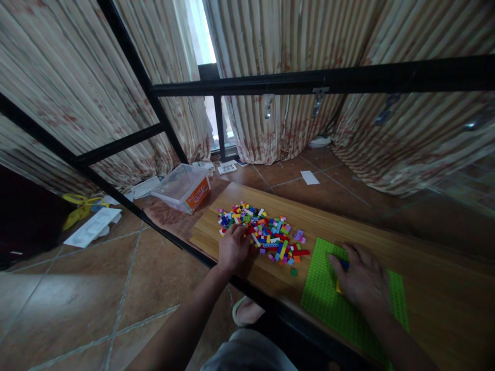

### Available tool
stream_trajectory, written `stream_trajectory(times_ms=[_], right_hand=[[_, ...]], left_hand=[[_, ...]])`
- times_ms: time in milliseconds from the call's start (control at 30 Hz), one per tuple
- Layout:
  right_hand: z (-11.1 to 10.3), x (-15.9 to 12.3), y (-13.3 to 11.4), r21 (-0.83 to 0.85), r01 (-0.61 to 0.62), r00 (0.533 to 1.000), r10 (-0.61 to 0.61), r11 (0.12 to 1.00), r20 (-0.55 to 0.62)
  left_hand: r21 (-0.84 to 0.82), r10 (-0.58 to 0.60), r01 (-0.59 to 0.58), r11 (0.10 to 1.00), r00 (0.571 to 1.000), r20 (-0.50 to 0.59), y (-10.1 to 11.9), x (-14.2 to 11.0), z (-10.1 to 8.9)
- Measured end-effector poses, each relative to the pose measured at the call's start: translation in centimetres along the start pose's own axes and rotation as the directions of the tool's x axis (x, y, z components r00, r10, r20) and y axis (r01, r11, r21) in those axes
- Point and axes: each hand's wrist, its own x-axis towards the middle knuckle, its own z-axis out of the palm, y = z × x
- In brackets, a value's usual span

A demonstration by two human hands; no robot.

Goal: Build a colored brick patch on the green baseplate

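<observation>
My left hand (234, 248) reaches into a spread pile of small colourful toy building bricks (266, 233). Its fingers curl down among the bricks, and what lies under the fingertips is hidden. On the right, a green studded baseplate (319, 281) lies flat on the wooden tabletop. My right hand (363, 278) rests over it, palm down, with thumb and fingers apart. A dark blue brick (344, 264) shows between thumb and index finger, and a yellow brick (338, 287) peeks out beneath the hand. Both are partly covered by it.
The bricks and baseplate share a long wooden table (436, 268) with a black metal frame (270, 85). A clear plastic box (176, 188) with an orange label stands past its far left end. White packaging (93, 228) lies on the tiled floor, and striped curtains (286, 41) hang behind.
</observation>
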Motion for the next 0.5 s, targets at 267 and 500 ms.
stream_trajectory(times_ms=[267, 500], right_hand=[[0.0, -0.2, -0.2, -0.002, 0.008, 1.000, -0.008, 1.000, -0.021], [-0.4, -0.1, -0.1, 0.238, -0.027, 0.998, 0.039, 0.971, -0.045]], left_hand=[[0.007, 0.007, -0.007, 1.000, 1.000, 0.004, -0.6, 1.3, -0.4], [0.036, -0.013, 0.011, 0.999, 0.998, 0.058, -0.1, -1.9, -0.5]])
